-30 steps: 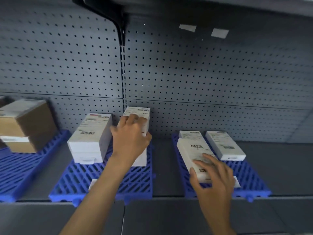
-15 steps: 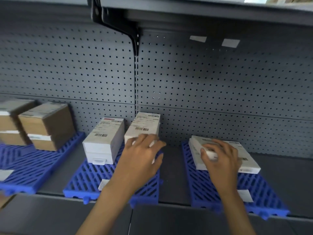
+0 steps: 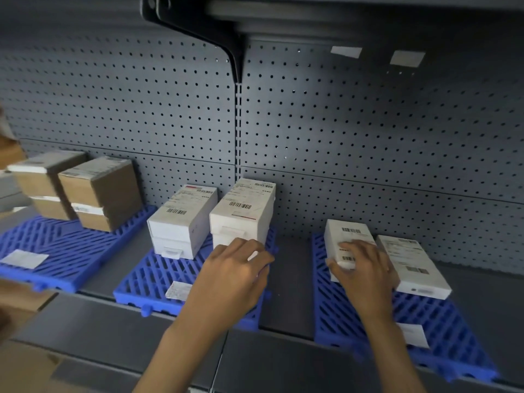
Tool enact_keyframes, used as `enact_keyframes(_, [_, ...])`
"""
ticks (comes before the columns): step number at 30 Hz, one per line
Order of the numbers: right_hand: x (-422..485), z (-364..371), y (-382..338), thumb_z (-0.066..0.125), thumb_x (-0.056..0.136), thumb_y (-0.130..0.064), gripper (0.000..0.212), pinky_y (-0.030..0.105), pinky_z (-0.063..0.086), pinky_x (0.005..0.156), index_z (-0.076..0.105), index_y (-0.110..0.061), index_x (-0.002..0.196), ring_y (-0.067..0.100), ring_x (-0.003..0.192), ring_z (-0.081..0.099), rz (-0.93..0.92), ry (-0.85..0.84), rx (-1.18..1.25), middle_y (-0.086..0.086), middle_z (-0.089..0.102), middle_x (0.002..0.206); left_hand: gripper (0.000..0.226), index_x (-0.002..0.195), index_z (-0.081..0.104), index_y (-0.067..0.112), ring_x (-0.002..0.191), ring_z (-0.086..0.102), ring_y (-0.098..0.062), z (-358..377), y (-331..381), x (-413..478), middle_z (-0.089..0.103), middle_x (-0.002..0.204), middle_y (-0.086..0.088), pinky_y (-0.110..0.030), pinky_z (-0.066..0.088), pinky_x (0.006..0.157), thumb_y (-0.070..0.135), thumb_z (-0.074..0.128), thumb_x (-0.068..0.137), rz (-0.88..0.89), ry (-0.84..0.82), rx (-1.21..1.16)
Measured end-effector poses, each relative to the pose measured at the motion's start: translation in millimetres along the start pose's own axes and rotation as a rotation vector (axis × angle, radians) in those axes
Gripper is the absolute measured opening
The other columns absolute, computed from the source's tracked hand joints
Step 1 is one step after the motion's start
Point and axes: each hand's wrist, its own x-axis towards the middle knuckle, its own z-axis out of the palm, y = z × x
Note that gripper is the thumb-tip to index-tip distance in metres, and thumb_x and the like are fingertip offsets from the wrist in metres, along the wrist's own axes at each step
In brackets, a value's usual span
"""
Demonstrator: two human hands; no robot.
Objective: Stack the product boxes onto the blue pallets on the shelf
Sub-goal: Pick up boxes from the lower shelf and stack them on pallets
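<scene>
Three blue pallets lie on the grey shelf. The middle pallet (image 3: 147, 282) carries two stacks of white product boxes, a left stack (image 3: 181, 219) and a right stack (image 3: 243, 211). My left hand (image 3: 235, 270) presses its fingers against the front of the right stack's lower box. On the right pallet (image 3: 442, 321) a flat white box (image 3: 411, 262) lies lengthwise. Beside it my right hand (image 3: 365, 268) grips another white box (image 3: 348, 236), thumb on its left edge and fingers over its top.
The left pallet (image 3: 56, 251) holds stacked brown cardboard boxes (image 3: 102, 191). A pegboard wall (image 3: 368, 137) backs the shelf, and a black bracket (image 3: 235, 52) carries the shelf above. Brown cardboard (image 3: 17, 302) shows at the lower left edge.
My left hand slid from the top of the right stack down to its front. My right hand turned its white box so that it lies lengthwise beside the flat box.
</scene>
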Motion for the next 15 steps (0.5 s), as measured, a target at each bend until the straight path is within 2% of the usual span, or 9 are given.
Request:
enact_keyframes(5, [-5, -12, -1, 0.075, 0.077, -0.063, 0.064, 0.068, 0.038, 0.104, 0.059, -0.032, 0.13, 0.029, 0.138, 0.037, -0.007, -0.104, 0.034, -0.001, 0.048, 0.144, 0.025, 0.101, 0.072, 0.023, 0.088, 0.064, -0.022, 5, 17, -10, 0.067, 0.102, 0.006, -0.039, 0.053, 0.064, 0.027, 0.049, 0.092, -0.073, -0.08, 0.014])
enact_keyframes(10, [-42, -49, 3, 0.071, 0.088, -0.052, 0.052, 0.064, 0.036, 0.105, 0.059, -0.03, 0.134, 0.026, 0.14, 0.032, -0.038, -0.117, 0.025, 0.0, 0.045, 0.149, 0.029, 0.103, 0.072, 0.026, 0.089, 0.064, -0.021, 18, 38, -30, 0.066, 0.101, 0.007, -0.039, 0.053, 0.066, 0.03, 0.045, 0.092, -0.15, -0.192, 0.014])
enact_keyframes(15, [-99, -95, 12, 0.063, 0.095, -0.047, 0.044, 0.058, 0.04, 0.111, 0.055, -0.036, 0.137, 0.022, 0.142, 0.032, 0.063, -0.21, 0.06, -0.008, 0.038, 0.153, 0.026, 0.097, 0.071, 0.025, 0.088, 0.066, -0.026, 26, 65, -57, 0.067, 0.097, 0.005, -0.041, 0.054, 0.063, 0.033, 0.047, 0.09, -0.155, -0.29, -0.019])
